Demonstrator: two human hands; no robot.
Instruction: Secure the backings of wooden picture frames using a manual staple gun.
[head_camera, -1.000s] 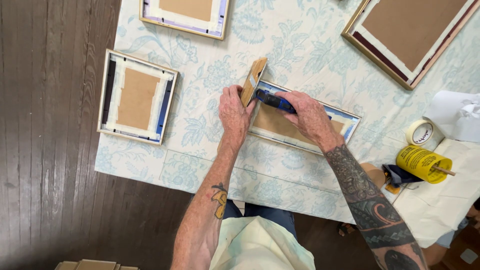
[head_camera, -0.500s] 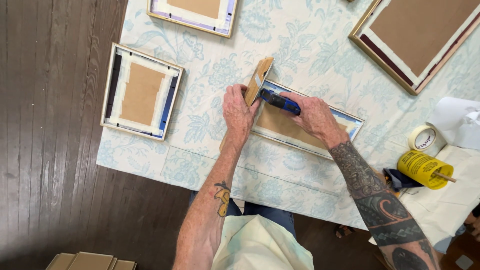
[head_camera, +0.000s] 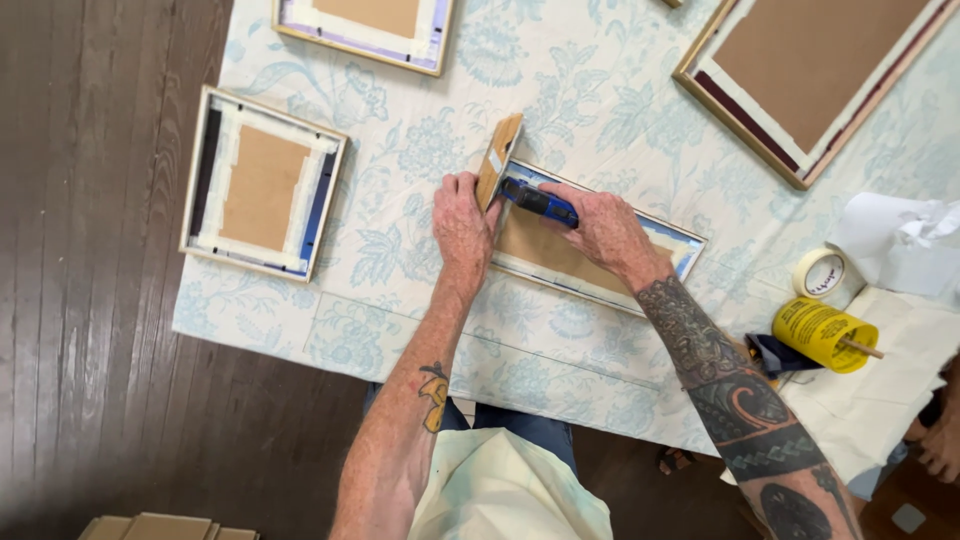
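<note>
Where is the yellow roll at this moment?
In the head view, the yellow roll lies at the right edge of the table, just below the white tape roll and right of the right hand.

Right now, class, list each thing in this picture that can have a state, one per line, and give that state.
left hand: closed on the wooden block, pressing it to the frame's end
right hand: gripping the blue tool
wooden block: tilted on edge
blue tool: lying across the frame's back
frame under the hands: face down, backing up
frame at left: face down, taped
tape roll: lying flat
yellow roll: on its side
</note>
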